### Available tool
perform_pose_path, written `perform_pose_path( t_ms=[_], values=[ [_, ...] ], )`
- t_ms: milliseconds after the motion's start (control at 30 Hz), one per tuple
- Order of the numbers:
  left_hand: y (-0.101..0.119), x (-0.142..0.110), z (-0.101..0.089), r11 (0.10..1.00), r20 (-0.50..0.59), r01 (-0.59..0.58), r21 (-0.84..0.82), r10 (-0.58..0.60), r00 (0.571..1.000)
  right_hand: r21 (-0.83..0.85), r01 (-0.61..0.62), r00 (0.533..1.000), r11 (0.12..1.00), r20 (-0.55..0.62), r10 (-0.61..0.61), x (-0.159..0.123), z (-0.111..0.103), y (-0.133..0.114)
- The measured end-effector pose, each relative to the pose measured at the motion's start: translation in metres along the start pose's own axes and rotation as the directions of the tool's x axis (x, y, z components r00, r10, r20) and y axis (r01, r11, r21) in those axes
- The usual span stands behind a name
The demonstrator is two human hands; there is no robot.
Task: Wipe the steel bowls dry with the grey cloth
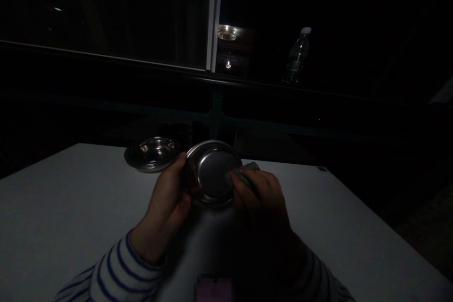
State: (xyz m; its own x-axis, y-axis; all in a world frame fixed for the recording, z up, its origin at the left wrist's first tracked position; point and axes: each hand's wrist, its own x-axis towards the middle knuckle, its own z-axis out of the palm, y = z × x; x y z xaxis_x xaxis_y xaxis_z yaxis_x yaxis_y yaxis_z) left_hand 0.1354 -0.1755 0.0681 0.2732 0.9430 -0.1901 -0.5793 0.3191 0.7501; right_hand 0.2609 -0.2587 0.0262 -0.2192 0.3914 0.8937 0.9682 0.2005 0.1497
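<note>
The scene is dim. My left hand [169, 198] grips the left rim of a small round steel plate [212, 170], holding it tilted up above the white table [71, 207]. My right hand [260, 193] is closed on a grey cloth [247, 172] and presses it against the plate's right inner side. Both my sleeves are white with blue stripes.
A second steel dish [153, 153], perhaps a small stack, sits on the table behind and left of the held plate. Beyond the table's far edge it is dark; a plastic bottle [297, 56] stands on a ledge by the window, right of a white frame post [213, 16].
</note>
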Motion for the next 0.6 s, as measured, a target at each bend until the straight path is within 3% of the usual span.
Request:
perform_pose_path(
  t_ms=[167, 367, 533, 600],
  values=[
    [0.0, 0.0, -0.001, 1.0, 0.007, -0.003, -0.03, 0.003, 1.0, 0.044, 0.119, 0.992, 0.992, 0.044, -0.121, -0.002, -0.002, -0.01],
    [-0.001, 0.0, 0.0, 1.0, 0.02, -0.013, -0.005, 0.014, 1.0, 0.007, 0.004, 1.0, 1.0, 0.002, -0.004, -0.001, -0.003, 0.001],
    [-0.002, 0.0, -0.001, 1.0, 0.01, 0.01, 0.008, -0.01, 1.0, 0.024, 0.107, 0.993, 0.994, 0.041, -0.107, -0.003, 0.001, -0.014],
    [-0.002, -0.001, -0.001, 1.0, 0.023, 0.012, 0.026, -0.013, 1.0, 0.008, 0.095, 0.995, 0.995, 0.024, -0.095, -0.002, -0.001, -0.011]
  ],
)
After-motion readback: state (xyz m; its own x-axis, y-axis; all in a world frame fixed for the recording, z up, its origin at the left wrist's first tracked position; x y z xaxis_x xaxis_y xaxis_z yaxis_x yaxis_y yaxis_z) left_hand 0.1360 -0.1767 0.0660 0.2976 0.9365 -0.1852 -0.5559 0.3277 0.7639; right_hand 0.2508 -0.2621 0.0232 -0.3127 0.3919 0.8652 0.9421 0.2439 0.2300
